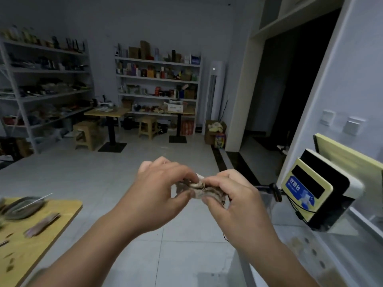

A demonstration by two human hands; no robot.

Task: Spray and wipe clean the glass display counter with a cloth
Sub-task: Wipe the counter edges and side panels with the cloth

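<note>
glass display counter (342,245) at right bears a yellow payment terminal (315,191) on its top.

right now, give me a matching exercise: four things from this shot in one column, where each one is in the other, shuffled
Things:
1. cloth
2. payment stand
3. stool
4. cardboard box

Places:
A. on the glass counter at right
B. on the floor beside the tall white air conditioner
C. between the left hand and right hand
D. under the far table

Pairs: 1-C, 2-A, 3-D, 4-B
</note>
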